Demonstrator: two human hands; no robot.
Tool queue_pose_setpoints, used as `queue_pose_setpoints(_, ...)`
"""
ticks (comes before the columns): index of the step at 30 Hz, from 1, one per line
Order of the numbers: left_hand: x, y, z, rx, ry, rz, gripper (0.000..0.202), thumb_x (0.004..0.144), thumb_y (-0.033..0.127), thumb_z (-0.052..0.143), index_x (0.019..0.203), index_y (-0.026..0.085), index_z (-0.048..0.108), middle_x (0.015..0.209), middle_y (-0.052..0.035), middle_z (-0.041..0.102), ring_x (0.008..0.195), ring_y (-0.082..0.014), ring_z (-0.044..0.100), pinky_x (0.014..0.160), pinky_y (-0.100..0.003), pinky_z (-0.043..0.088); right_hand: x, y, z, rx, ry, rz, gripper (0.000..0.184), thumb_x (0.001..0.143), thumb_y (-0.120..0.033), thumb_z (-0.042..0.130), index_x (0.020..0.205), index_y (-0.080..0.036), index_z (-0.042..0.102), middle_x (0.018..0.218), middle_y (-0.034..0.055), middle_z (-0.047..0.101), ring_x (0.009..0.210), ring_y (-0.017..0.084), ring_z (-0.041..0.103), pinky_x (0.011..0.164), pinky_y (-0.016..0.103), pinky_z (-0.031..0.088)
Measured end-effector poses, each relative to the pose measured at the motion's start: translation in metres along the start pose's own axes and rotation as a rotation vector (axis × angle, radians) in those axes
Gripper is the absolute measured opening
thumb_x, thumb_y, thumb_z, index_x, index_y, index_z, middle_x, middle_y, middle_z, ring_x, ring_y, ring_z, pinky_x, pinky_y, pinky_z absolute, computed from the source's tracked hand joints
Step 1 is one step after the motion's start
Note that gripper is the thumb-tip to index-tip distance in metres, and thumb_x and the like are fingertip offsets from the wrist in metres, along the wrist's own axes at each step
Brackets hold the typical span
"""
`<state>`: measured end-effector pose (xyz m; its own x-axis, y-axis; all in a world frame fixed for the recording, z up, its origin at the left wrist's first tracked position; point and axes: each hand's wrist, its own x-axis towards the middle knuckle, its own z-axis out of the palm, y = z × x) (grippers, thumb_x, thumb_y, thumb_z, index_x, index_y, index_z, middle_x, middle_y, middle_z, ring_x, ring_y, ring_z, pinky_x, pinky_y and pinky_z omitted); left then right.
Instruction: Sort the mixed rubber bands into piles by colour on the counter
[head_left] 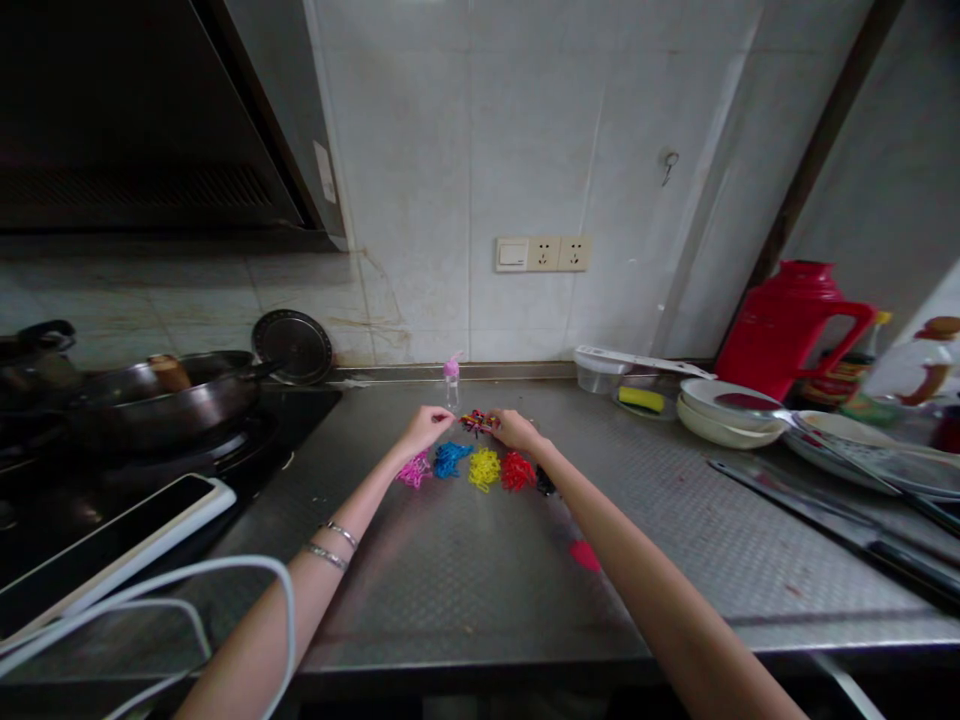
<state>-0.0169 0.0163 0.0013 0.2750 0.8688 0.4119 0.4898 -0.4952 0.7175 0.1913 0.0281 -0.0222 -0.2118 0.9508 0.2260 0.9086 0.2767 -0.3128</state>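
A mixed-colour heap of small thin pieces (474, 422) lies on the metal counter; too small to tell whether they are clips or bands. My right hand (516, 430) is at its right edge, fingertips curled together on the pieces. Left of the heap, my left hand (429, 428) holds its fingers in a pinch; anything between them is too small to make out. Nearer me runs a row of single-colour piles: pink (414, 470), blue (451, 459), yellow (484, 468), red (517, 471) and a black pile (544, 482) partly hidden by my right wrist.
Behind my left hand stands a small clear bottle (451, 385) with a pink top. A pan (169, 405) and a white-edged device (127, 545) with cables are at left. Bowls (727, 425), a yellow sponge (640, 400), a red thermos (787, 330) and a long knife (802, 515) lie right.
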Motion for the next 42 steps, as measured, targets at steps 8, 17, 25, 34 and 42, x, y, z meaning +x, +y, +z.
queue_pose_setpoints(8, -0.002, -0.002, 0.0, 0.015, -0.017, -0.019, 0.022, 0.069, 0.023, 0.052, 0.079, 0.01, 0.067, 0.079, -0.0081, 0.067, 0.075, -0.0165, 0.06, 0.072, -0.027, 0.044, -0.031, 0.023, -0.03, 0.221, 0.015, -0.155, 0.034, 0.066, -0.011, 0.049, 0.098, -0.015, 0.06, 0.073, 0.0028, 0.064, 0.066, 0.011, 0.056, 0.061, 0.018, 0.04)
queue_pose_setpoints(17, -0.005, 0.0, 0.002, 0.055, -0.065, -0.045, 0.023, 0.069, 0.023, 0.051, 0.078, 0.011, 0.067, 0.081, -0.0083, 0.067, 0.077, -0.0175, 0.06, 0.072, -0.027, 0.044, -0.069, 0.033, -0.036, 0.318, -0.026, -0.161, 0.027, 0.066, -0.018, 0.052, 0.089, -0.015, 0.065, 0.074, 0.0024, 0.064, 0.065, 0.011, 0.055, 0.06, 0.019, 0.041)
queue_pose_setpoints(25, -0.005, -0.008, 0.007, 0.222, -0.078, -0.093, 0.023, 0.064, 0.018, 0.051, 0.078, 0.011, 0.068, 0.076, -0.0078, 0.067, 0.07, -0.0171, 0.059, 0.067, -0.026, 0.043, -0.077, 0.044, -0.048, 0.366, 0.204, -0.084, 0.026, 0.069, -0.022, 0.049, 0.088, -0.015, 0.066, 0.08, 0.0039, 0.066, 0.066, 0.012, 0.055, 0.063, 0.021, 0.041)
queue_pose_setpoints(34, 0.012, -0.006, 0.036, 0.415, -0.143, -0.11, 0.021, 0.065, 0.03, 0.054, 0.068, 0.015, 0.069, 0.066, -0.0072, 0.065, 0.061, -0.0161, 0.057, 0.059, -0.024, 0.039, -0.078, 0.051, -0.05, 0.322, 0.281, -0.07, 0.025, 0.07, -0.022, 0.048, 0.086, -0.015, 0.066, 0.08, 0.0044, 0.066, 0.066, 0.012, 0.055, 0.064, 0.022, 0.041)
queue_pose_setpoints(42, 0.027, 0.002, 0.054, 0.498, -0.13, -0.196, 0.013, 0.06, 0.028, 0.059, 0.057, 0.017, 0.066, 0.063, -0.007, 0.063, 0.062, -0.0176, 0.057, 0.059, -0.026, 0.039, -0.078, 0.05, -0.048, 0.305, 0.258, -0.059, 0.026, 0.069, -0.021, 0.046, 0.084, -0.016, 0.066, 0.08, 0.0046, 0.066, 0.067, 0.012, 0.055, 0.066, 0.022, 0.041)
